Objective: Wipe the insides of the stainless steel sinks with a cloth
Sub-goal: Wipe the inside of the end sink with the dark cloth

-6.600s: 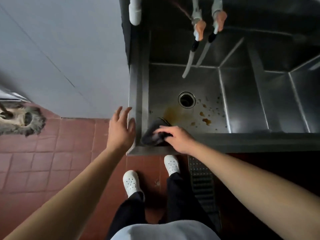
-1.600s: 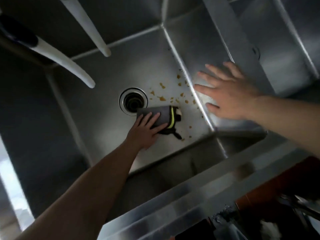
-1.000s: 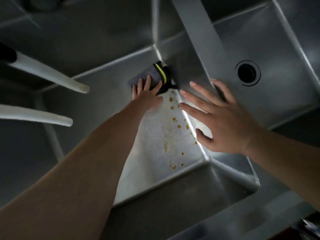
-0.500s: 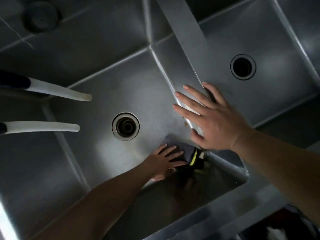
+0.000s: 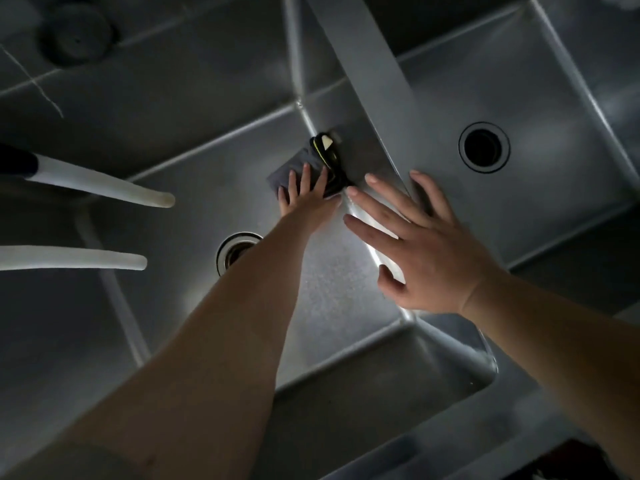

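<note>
I look down into a stainless steel sink with a round drain. My left hand reaches deep into it and presses a dark grey cloth with a yellow stripe flat against the floor at the far right corner, fingers straight. My right hand rests with spread straight fingers on the divider between this basin and the second sink on the right. The floor near my left wrist looks wiped and shiny.
Two white faucet spouts jut in from the left over the basin. The right sink has a dark drain hole. The front rim runs along the bottom right. A round fitting sits on the back panel at top left.
My left hand has slid the cloth from the near right corner of the floor up to the far right corner. The right hand stays on the divider. The orange crumbs seen earlier no longer show.
</note>
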